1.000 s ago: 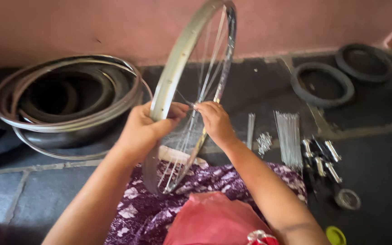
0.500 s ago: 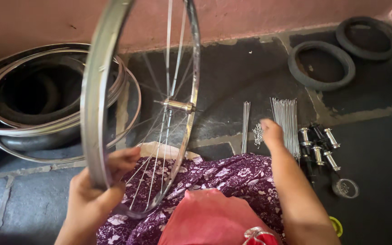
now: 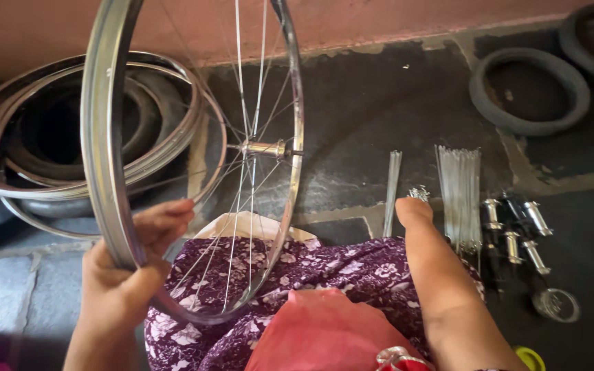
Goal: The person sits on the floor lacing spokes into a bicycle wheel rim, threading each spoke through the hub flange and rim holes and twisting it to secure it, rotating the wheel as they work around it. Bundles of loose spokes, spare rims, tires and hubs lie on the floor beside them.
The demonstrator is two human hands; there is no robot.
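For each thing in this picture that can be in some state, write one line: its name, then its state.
Left hand: closed around the wheel rim.
Right hand: reaching down to the small pile of nipples, holding nothing visible.
Wheel rim: held upright, partly spoked.
Hub: fitted at the wheel's centre.
Loose spokes: lying bundled on the floor.
Bare rims: stacked by the wall.
Tyres: lying flat.

Left hand (image 3: pixel 128 275) is up at the lower left, fingers curled tight and thumb wrapped in a firm grip, forearm rising from the bottom edge, while the right hand (image 3: pixel 417 213) stretches forward and down, arm extended, its fingers hidden behind the knuckles.
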